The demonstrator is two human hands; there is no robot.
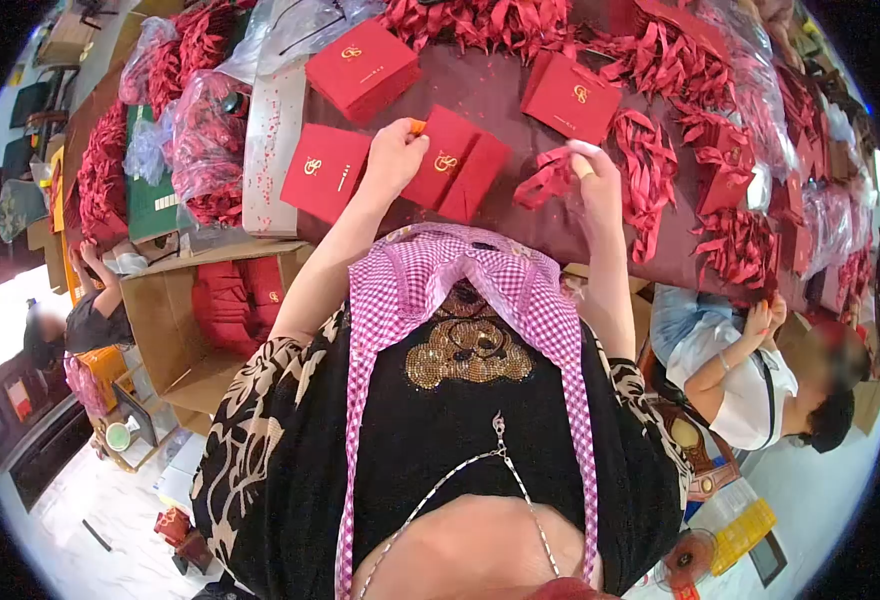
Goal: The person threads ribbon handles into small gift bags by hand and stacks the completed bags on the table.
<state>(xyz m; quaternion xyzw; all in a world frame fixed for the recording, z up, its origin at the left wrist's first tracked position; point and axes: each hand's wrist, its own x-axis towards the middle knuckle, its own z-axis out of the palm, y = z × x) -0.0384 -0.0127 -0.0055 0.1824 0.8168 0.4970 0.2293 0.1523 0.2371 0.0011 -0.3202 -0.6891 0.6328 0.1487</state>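
Observation:
A red paper packet with a gold logo point(470, 170) lies on the dark red table in front of me, a fold line running down it. My left hand point(397, 160) is closed at its upper left edge, an orange finger cover on one fingertip. To the right, my right hand point(598, 180) pinches a looped red ribbon point(543, 182) between thumb and fingers, with a pale cover on the thumb. Under my left wrist is another red packet point(322, 170). A stack of red packets point(362, 70) sits beyond it, and a further stack point(572, 97) is at the upper right.
Bundles of red ribbons point(645, 175) lie along the table's right and far side. Plastic-wrapped bundles point(210, 140) are on the left. Below the table edge, an open cardboard box point(165, 310) holds red packets. One person point(750, 385) works at the right, another point(95, 310) at the left.

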